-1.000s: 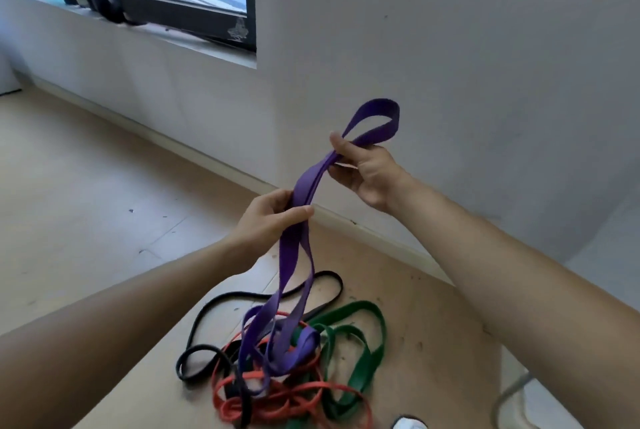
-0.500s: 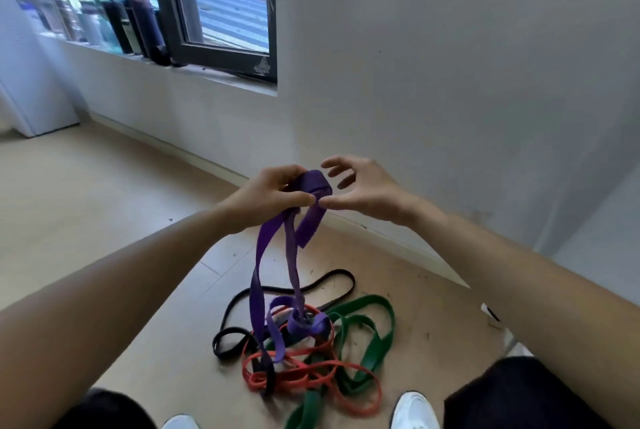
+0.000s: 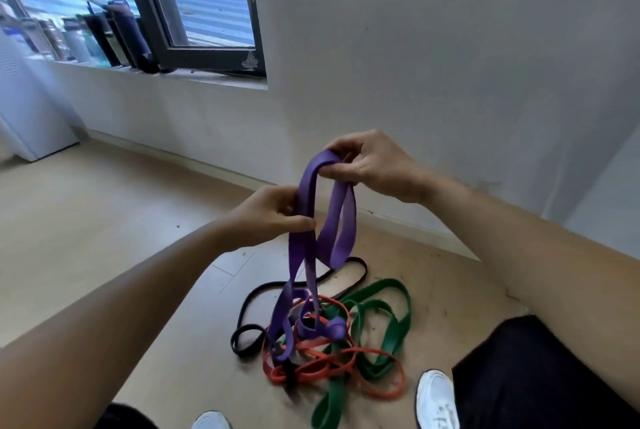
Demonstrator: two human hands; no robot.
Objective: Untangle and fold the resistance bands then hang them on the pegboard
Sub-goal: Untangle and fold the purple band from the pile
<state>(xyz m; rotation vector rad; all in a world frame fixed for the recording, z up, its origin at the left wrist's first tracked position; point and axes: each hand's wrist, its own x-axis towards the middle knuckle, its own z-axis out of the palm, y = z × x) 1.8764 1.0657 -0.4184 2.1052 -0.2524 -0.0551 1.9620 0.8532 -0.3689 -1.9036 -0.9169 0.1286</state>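
Fingers [image 3: 341, 146] of the right hand [image 3: 375, 168] are curled over and pinching the top fold of the purple band [image 3: 341, 231], thumb underneath, right at the peak of the loop. Lower down, the left hand [image 3: 268, 217] grips the strand just below, thumb pressed across the front and fingers wrapped behind. So both hands hold the same band, close together, right above left. From that grip the band runs almost straight down. One short loop hangs free just beside the left hand, and two long strands drop to the floor [image 3: 104, 220]. There the tail vanishes into the heap, twisted through the red band [image 3: 311, 373], with the green band [image 3: 394, 324] on the right and the black band [image 3: 249, 304] trailing off to the left. That's the line that matters: long axis vertical, hands at the top end, snag directly beneath them. The left hand is the nearer one to the tangle, so I'd expect it to slide down or steady the strands while the right lifts. Careful, though, because a straight pull looks likely to drag the red one up too. No pegboard in view, and folding and hanging are not yet begun.
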